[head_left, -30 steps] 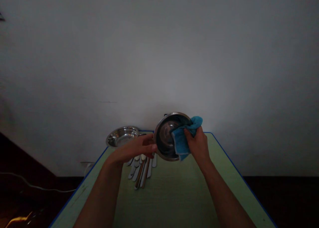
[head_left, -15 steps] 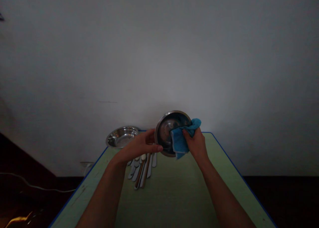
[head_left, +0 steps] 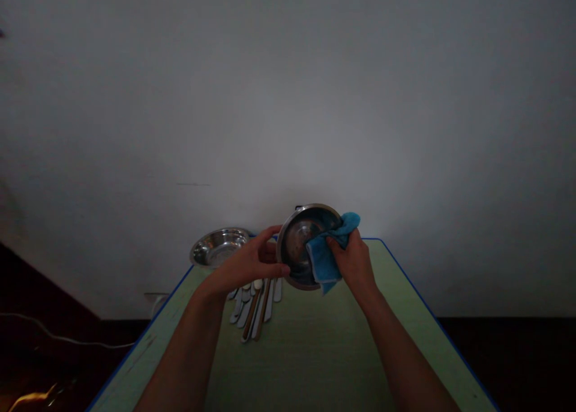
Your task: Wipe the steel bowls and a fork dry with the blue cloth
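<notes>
A round metal bowl (head_left: 297,244) is held up tilted above the table, its hollow inside turned toward me. My left hand (head_left: 254,261) grips its left side, thumb at the front rim and fingers partly hidden behind. In my right hand (head_left: 354,259) is a blue cloth (head_left: 324,259), folded over the bowl's right rim and hanging into its inside. The right fingers behind the cloth are hidden. A small dark piece (head_left: 298,207) shows at the bowl's top rim; what it is I cannot tell.
Another shiny metal bowl (head_left: 220,247) sits at the table's back left corner. Several pieces of cutlery (head_left: 256,310), some with brown handles, lie below my left hand. The green table (head_left: 306,364) has a blue edge and meets a pale wall (head_left: 288,112). A white cable (head_left: 67,339) runs at the left.
The bowl has shifted slightly left and down and turned a little, with the cloth and both hands along with it. The small dark piece at its top rim has come into view.
</notes>
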The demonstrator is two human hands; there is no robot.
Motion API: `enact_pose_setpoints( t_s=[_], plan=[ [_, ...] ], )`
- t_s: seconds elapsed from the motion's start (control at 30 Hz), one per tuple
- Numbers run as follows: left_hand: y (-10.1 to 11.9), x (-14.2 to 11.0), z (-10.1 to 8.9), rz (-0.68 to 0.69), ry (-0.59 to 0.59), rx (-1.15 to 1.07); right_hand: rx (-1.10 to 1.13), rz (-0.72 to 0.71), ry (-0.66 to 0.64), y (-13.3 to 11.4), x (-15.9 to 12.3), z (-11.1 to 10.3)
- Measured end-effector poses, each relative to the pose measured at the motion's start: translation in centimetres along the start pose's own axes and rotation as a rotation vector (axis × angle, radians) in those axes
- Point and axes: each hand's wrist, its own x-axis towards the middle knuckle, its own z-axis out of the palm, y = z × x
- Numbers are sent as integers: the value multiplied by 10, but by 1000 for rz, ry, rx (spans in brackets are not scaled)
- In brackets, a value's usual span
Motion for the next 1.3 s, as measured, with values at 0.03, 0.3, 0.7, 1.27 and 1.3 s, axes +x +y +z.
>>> enact_pose_setpoints(
  t_s=[0.03, 0.3, 0.7, 1.27, 1.3],
  plan=[
    [0, 0, -1, -9, -6, -1, -8, -3, -7, 0, 0, 0],
    [0, -3, -7, -32, -52, 27, -46, -28, -68, -3, -3, -2],
    [-3, 0, -10, 16, -124, 44, -69, -20, -59, -1, -2, -3],
    [-9, 2, -6, 72, -165, 15, -45, 17, -50, 3, 0, -1],
    [-8, 2, -6, 69, -159, 17, -46, 16, -54, 3, 0, -1]
  ],
)
